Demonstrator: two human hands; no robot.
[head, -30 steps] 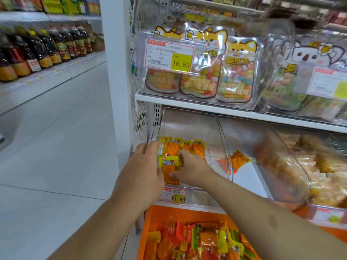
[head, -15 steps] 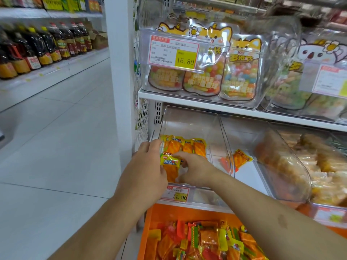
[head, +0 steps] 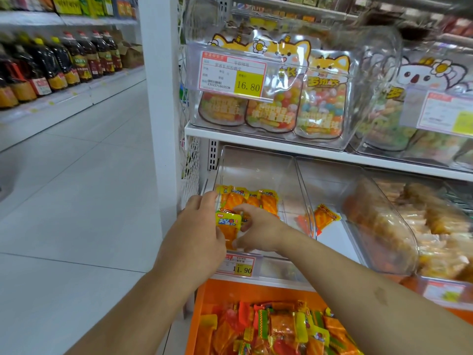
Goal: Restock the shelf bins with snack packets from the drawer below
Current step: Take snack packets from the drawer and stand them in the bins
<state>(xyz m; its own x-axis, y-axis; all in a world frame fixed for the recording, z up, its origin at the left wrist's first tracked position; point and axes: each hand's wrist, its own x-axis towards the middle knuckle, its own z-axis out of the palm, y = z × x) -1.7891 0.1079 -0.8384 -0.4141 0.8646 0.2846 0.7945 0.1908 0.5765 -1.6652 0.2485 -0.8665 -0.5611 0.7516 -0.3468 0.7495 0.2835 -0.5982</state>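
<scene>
Snack packet (head: 228, 224): orange, yellow header with blue and red print; upright at the front left corner of the clear shelf bin (head: 258, 170), held between both hands.

Row of packets (head: 249, 199): same orange-and-yellow kind, standing side by side just behind it, across the bin's width.

Neighbouring clear bin (head: 332, 175): one orange packet (head: 326, 216) lying tilted near its left wall.

Drawer (head: 204, 303): orange, pulled open below the shelf, heaped with mixed orange, yellow, red and green packets (head: 279, 329).

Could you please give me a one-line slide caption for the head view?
Both hands set a yellow-and-orange snack packet into a clear shelf bin above the open orange drawer.
</scene>
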